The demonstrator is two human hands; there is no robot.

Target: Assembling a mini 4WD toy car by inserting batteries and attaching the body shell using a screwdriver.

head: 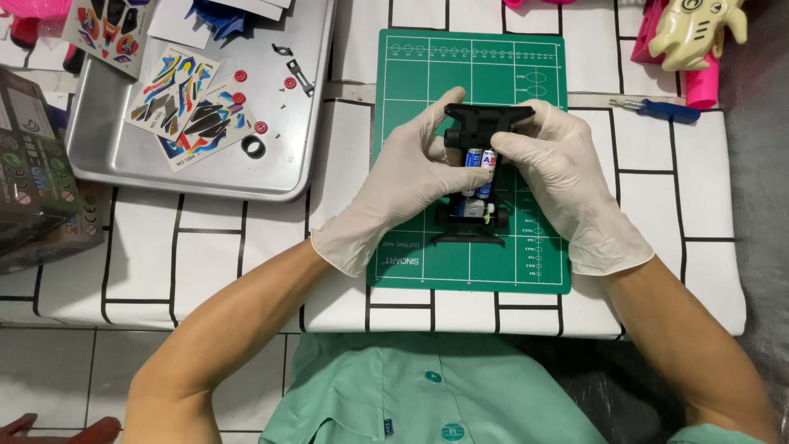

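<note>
Both gloved hands grip a small black toy car chassis [479,164] that stands on the green cutting mat [411,99] in the middle of the tabletop [214,255], nearer its far edge than the near one. The left hand [403,185] wraps the chassis from its left side, thumb and forefinger pinching the wide black bumper at the far end. The right hand [551,177] covers the right side, fingers curled over the top, thumb pressing on the blue and white batteries [479,160] seated lengthwise in the frame. The chassis lies between the two palms, its near end with small wheels and a curved bumper poking out below the fingers towards the mat's near edge.

A metal tray [115,156] sits at the far left corner of the tabletop, left of the mat and well apart from the hands. On it lie colourful sticker sheets [185,107], a few small red wheel hubs [261,127], a black tyre ring [253,147] and a small black bracket [296,72]. A blue-handled screwdriver [657,108] rests near the right edge, beyond the right hand. A cream toy figure [699,29] lies at the far right corner, and a dark cardboard box [37,197] stands at the left edge
</note>
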